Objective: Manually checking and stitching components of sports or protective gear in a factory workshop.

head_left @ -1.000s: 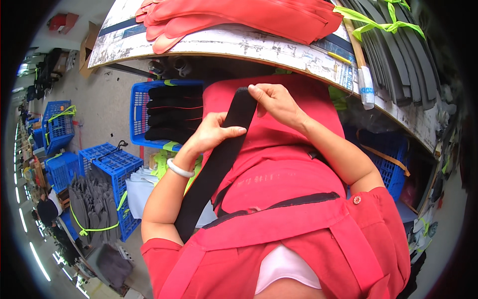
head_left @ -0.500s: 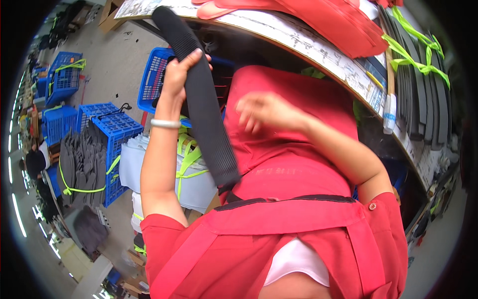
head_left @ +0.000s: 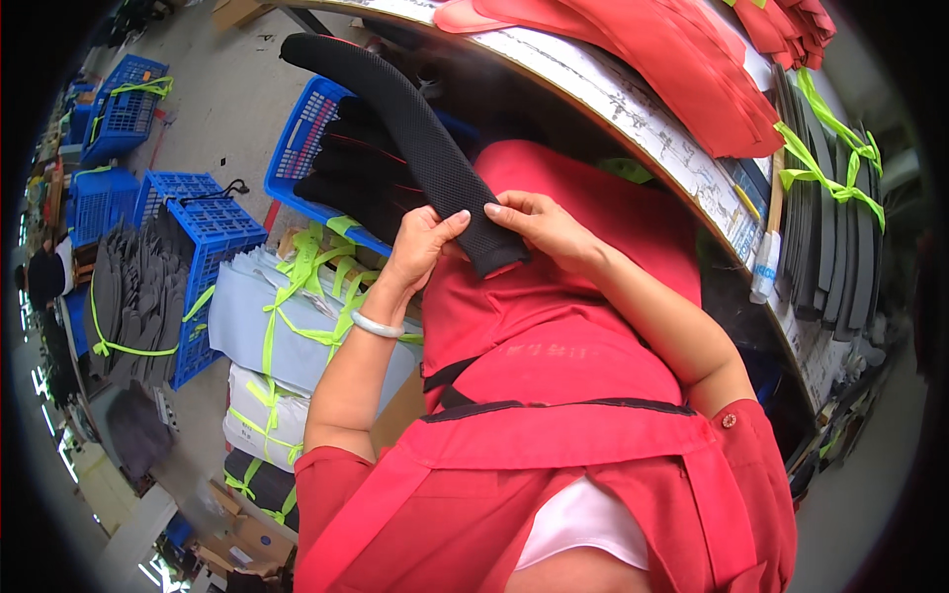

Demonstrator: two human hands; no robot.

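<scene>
A long, curved black textured fabric strip [head_left: 425, 138] stretches from my lap toward the blue basket [head_left: 280, 163] at the far left. Its near end shows a little red along the edge. My left hand [head_left: 420, 249], with a pale bangle on its wrist, pinches one side of that near end. On the other side, my right hand [head_left: 549, 232] grips the strip between thumb and fingers. Beneath the strip's far part, several similar black pieces [head_left: 356, 158] with red edges lie in the basket. The red apron [head_left: 583, 227] spreads over my lap under both hands.
A white-topped table [head_left: 593, 89] curves along the far right, bearing stacked red pieces [head_left: 652, 59] and dark grey strips [head_left: 825, 217] tied with yellow-green bands. To my left stand tied light-grey bundles [head_left: 262, 311], blue crates [head_left: 213, 222] and a bundle of dark grey pieces [head_left: 138, 296].
My right hand has moved left and taken hold of the strip's near end. My left hand has come down from mid-strip to that end, and the strip has swung across my lap.
</scene>
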